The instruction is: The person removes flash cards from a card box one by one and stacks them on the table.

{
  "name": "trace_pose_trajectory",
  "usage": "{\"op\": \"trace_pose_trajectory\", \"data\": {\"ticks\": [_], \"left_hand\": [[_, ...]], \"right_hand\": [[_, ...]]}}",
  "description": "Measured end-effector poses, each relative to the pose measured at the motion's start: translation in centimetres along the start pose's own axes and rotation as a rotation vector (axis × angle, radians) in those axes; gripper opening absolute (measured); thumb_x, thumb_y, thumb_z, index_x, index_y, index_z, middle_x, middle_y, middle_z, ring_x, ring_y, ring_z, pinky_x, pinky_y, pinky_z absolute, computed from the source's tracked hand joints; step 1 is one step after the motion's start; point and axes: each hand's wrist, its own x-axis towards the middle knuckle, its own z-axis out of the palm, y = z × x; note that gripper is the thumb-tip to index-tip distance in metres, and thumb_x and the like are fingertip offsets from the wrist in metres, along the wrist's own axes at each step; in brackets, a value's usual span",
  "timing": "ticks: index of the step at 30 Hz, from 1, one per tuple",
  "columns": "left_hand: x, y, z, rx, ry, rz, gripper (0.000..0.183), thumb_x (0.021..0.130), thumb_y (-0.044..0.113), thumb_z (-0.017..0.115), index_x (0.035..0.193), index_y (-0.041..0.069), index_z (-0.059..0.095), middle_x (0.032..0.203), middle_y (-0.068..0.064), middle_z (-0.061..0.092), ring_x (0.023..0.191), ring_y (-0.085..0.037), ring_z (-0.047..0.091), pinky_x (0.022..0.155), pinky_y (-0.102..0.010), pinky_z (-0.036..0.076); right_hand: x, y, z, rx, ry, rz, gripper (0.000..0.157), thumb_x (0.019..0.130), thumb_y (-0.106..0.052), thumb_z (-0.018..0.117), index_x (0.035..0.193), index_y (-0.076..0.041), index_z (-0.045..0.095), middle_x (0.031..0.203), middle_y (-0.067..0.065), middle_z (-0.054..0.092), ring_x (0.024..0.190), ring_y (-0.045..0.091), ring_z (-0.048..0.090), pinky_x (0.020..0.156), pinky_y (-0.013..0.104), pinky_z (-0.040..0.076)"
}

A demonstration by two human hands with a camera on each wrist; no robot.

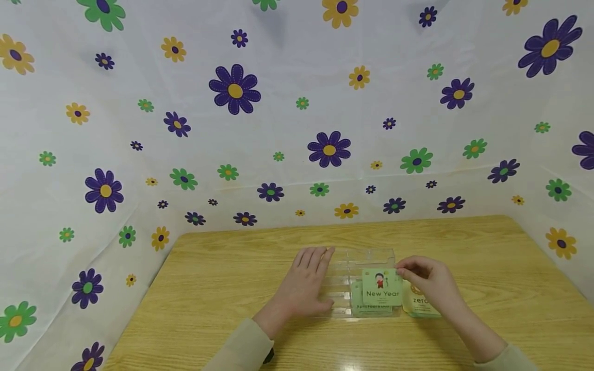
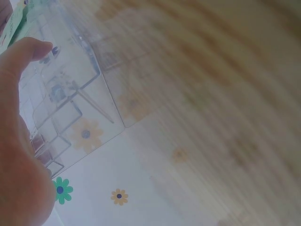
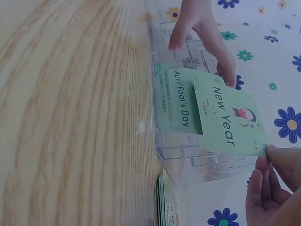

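Between thumb and fingers, my right hand (image 1: 433, 286) pinches a corner of a green "New Year" card (image 3: 230, 120). That card overlaps a green "April Fool's Day" card (image 3: 176, 101), which stands leaning in a clear plastic rack (image 1: 341, 273). Fingers spread, my left hand (image 1: 303, 288) lies over the left part of this rack. In the left wrist view its thumb (image 2: 35, 49) touches the transparent plastic, which is divided into stepped slots. Just right of the rack, a small stack of cards (image 1: 419, 305) with "zero" on top lies partly behind my right hand.
The rack stands on a wood-grain table (image 1: 223, 278). A white cloth (image 1: 287, 67) printed with purple, green and orange flowers rises behind the table and along both sides.
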Motion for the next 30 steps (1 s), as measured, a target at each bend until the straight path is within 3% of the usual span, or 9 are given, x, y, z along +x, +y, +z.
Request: {"op": "trace_pose_trajectory", "data": {"ticks": [16, 23, 30], "left_hand": [[-0.1, 0.0, -0.1, 0.003, -0.007, -0.002, 0.115, 0.082, 0.063, 0.076, 0.168, 0.009, 0.02, 0.163, -0.009, 0.039, 0.148, -0.027, 0.039, 0.13, -0.045, 0.03], [0.0, 0.0, -0.2, 0.009, -0.005, -0.001, 0.115, 0.082, 0.063, 0.075, 0.168, 0.009, 0.021, 0.163, -0.009, 0.039, 0.148, -0.027, 0.04, 0.13, -0.045, 0.03], [0.0, 0.1, -0.3, -0.001, -0.009, 0.0, 0.115, 0.083, 0.063, 0.075, 0.168, 0.009, 0.021, 0.163, -0.01, 0.039, 0.148, -0.028, 0.039, 0.13, -0.045, 0.03]], "right_hand": [[-0.1, 0.2, -0.6, 0.015, 0.023, 0.036, 0.019, 0.101, -0.01, 0.072, 0.115, 0.002, 0.076, 0.1, 0.004, 0.077, 0.085, 0.006, 0.068, 0.073, 0.022, 0.058], [0.0, 0.5, -1.2, 0.006, 0.042, 0.021, 0.019, 0.1, -0.011, 0.072, 0.114, 0.002, 0.076, 0.099, 0.001, 0.077, 0.084, -0.002, 0.065, 0.076, 0.019, 0.058], [-0.1, 0.5, -1.9, 0.011, 0.043, 0.064, 0.022, 0.102, -0.013, 0.071, 0.117, 0.003, 0.075, 0.1, -0.001, 0.077, 0.085, 0.0, 0.066, 0.079, 0.02, 0.059]]}}
